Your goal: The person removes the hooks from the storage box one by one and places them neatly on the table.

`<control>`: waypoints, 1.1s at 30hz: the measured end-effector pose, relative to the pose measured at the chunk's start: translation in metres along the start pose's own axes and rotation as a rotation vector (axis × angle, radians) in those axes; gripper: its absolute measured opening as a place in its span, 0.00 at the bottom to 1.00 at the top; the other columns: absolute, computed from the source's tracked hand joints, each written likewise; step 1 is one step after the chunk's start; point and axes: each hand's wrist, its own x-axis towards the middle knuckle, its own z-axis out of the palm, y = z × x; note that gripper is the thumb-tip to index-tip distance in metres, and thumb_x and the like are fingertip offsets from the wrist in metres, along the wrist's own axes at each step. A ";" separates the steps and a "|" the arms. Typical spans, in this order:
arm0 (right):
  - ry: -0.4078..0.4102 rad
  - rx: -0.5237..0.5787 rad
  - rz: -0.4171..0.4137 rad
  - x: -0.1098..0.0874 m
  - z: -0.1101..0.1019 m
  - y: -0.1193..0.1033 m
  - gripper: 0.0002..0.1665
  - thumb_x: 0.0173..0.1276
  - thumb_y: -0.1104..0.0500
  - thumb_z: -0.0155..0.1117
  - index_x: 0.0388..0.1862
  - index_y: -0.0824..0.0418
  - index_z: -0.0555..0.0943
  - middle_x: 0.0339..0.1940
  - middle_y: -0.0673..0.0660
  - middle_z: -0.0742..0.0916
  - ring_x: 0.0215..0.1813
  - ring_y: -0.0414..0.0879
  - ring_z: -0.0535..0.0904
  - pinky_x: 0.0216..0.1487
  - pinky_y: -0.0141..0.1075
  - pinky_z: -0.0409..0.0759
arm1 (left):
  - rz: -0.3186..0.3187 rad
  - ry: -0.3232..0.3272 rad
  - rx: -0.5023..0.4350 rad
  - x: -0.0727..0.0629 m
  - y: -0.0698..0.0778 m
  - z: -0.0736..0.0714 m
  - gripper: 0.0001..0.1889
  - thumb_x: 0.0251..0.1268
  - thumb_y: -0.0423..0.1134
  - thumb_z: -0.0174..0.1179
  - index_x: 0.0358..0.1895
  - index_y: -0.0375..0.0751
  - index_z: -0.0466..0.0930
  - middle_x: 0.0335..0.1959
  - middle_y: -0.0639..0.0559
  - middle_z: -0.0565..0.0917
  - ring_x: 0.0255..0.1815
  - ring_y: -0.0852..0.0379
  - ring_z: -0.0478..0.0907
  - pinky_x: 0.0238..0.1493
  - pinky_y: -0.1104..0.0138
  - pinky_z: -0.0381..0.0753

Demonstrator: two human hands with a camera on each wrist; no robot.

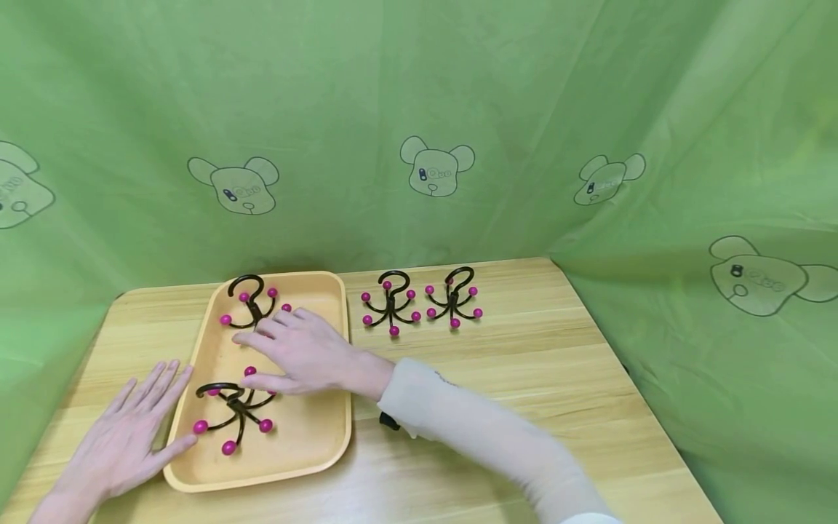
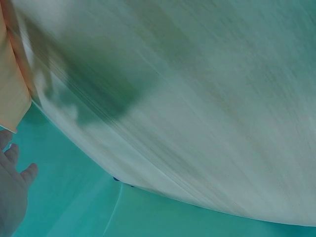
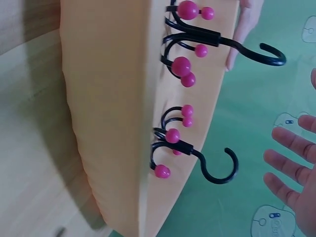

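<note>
A yellow tray (image 1: 308, 429) lies on the left half of the wooden table (image 1: 524, 364). Two black multi-arm hooks with magenta ball tips lie in it, one at the far end (image 1: 252, 309) and one at the near end (image 1: 236, 407). My right hand (image 1: 288, 356) hovers over the tray between them, fingers spread and holding nothing. In the right wrist view its fingers (image 3: 291, 173) stand apart from the nearer hook (image 3: 197, 158). My left hand (image 1: 140, 415) lies flat on the table, its thumb against the tray's left rim.
Two more hooks of the same kind (image 1: 391, 306) (image 1: 453, 300) lie on the table just right of the tray. Green cloth (image 1: 458, 109) with bear prints closes in the back and both sides. The left wrist view shows mostly table surface (image 2: 197, 98).
</note>
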 end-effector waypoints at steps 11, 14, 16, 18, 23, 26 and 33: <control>-0.096 -0.024 -0.025 0.017 0.018 -0.010 0.41 0.78 0.23 0.38 0.79 0.39 0.70 0.73 0.43 0.81 0.71 0.41 0.77 0.69 0.35 0.78 | 0.004 0.013 0.002 -0.001 0.000 -0.001 0.56 0.61 0.66 0.66 0.87 0.44 0.50 0.90 0.55 0.39 0.89 0.66 0.25 0.87 0.69 0.20; -0.103 -0.033 -0.048 0.021 0.020 -0.013 0.40 0.78 0.23 0.38 0.78 0.39 0.71 0.70 0.42 0.82 0.68 0.39 0.78 0.67 0.34 0.79 | 0.003 0.015 0.002 -0.001 0.000 0.000 0.56 0.61 0.66 0.65 0.87 0.44 0.50 0.90 0.55 0.39 0.89 0.67 0.24 0.87 0.69 0.19; -0.114 -0.041 -0.065 0.023 0.021 -0.015 0.39 0.79 0.23 0.37 0.77 0.39 0.72 0.67 0.41 0.83 0.67 0.39 0.78 0.68 0.34 0.78 | 0.001 0.015 0.006 -0.001 0.000 0.000 0.57 0.60 0.66 0.66 0.87 0.44 0.50 0.90 0.55 0.38 0.88 0.68 0.24 0.87 0.69 0.20; -0.125 -0.063 -0.082 0.025 0.023 -0.017 0.39 0.79 0.24 0.36 0.77 0.39 0.72 0.66 0.41 0.83 0.66 0.38 0.78 0.68 0.34 0.78 | 0.000 0.012 0.004 -0.001 0.000 0.000 0.56 0.62 0.66 0.65 0.87 0.44 0.50 0.90 0.55 0.39 0.88 0.68 0.24 0.87 0.68 0.19; -0.143 -0.120 -0.111 0.030 0.027 -0.019 0.38 0.80 0.25 0.35 0.75 0.40 0.73 0.63 0.42 0.84 0.65 0.39 0.79 0.67 0.33 0.78 | -0.004 0.009 0.005 -0.001 0.000 0.000 0.56 0.63 0.68 0.63 0.87 0.44 0.49 0.90 0.54 0.40 0.88 0.68 0.24 0.87 0.68 0.19; -0.137 -0.136 -0.120 0.033 0.029 -0.020 0.36 0.81 0.25 0.34 0.72 0.39 0.75 0.61 0.42 0.85 0.63 0.39 0.80 0.63 0.33 0.80 | -0.006 0.006 0.008 0.000 -0.001 0.000 0.56 0.64 0.69 0.62 0.87 0.45 0.49 0.90 0.54 0.40 0.88 0.68 0.24 0.87 0.68 0.20; -0.090 -0.126 -0.156 0.036 0.028 -0.023 0.28 0.84 0.29 0.34 0.58 0.38 0.78 0.52 0.39 0.85 0.56 0.38 0.82 0.50 0.30 0.80 | 0.005 0.015 0.009 0.000 0.000 0.000 0.56 0.63 0.68 0.63 0.86 0.42 0.51 0.89 0.55 0.39 0.88 0.67 0.24 0.87 0.69 0.20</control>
